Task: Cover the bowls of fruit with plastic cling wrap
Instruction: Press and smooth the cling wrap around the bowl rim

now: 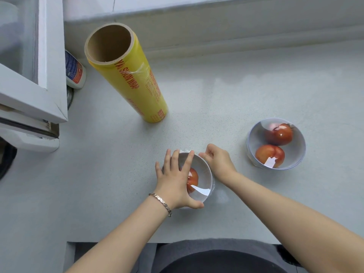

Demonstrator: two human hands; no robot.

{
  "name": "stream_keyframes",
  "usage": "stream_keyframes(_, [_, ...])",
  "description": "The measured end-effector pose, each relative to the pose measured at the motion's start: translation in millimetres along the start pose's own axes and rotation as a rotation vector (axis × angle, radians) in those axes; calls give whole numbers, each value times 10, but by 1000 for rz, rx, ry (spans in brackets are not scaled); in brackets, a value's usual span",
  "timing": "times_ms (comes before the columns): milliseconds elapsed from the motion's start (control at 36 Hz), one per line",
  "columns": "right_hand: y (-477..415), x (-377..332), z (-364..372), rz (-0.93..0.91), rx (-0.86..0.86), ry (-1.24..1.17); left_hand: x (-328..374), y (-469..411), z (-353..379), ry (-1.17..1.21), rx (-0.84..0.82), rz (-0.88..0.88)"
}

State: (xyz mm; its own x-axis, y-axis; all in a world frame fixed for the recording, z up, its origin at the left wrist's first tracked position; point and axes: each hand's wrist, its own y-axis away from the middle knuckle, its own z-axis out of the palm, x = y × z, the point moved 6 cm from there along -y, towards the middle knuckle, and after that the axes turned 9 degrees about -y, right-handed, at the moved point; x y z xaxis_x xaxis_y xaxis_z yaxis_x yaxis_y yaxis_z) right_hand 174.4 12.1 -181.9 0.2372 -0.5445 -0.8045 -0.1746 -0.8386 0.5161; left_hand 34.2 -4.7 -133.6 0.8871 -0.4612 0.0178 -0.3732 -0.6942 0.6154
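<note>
A white bowl (204, 170) with a red fruit (194, 179) stands near the counter's front edge, with clear cling wrap stretched over its top. My left hand (175, 180) lies flat on the wrap, fingers straight across the rim and thumb at the near side. My right hand (216, 160) is at the bowl's far right rim, fingers curled, pinching the wrap there. A second bowl (299, 146) to the right holds two red fruits (279, 133) under wrap. A big yellow roll of cling wrap (126, 75) stands upright at the back left.
A white bottle with a blue and red label (74, 69) leans by the wall, left of the roll. A white window frame (39, 89) juts over the counter's left side. The grey counter (236, 91) ends close to my body.
</note>
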Motion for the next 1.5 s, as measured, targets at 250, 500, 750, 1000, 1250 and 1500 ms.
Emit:
stream_keyframes(250, [41,184,-129,97,56,58,-28,14,4,37,16,-17])
stream_keyframes(500, [575,437,47,521,-235,-476,-44,129,3,357,54,-357])
stream_keyframes(750, [584,381,48,295,-131,-501,-79,121,-126,-15,36,142])
stream_keyframes(1000, [607,261,-20,153,94,-473,17,27,-89,-223,111,159])
stream_keyframes(1250, [505,212,-100,63,340,-269,36,-34,-56,-190,110,77])
stream_keyframes(1500, [378,305,26,222,293,-286,28,-44,-45,-179,116,55])
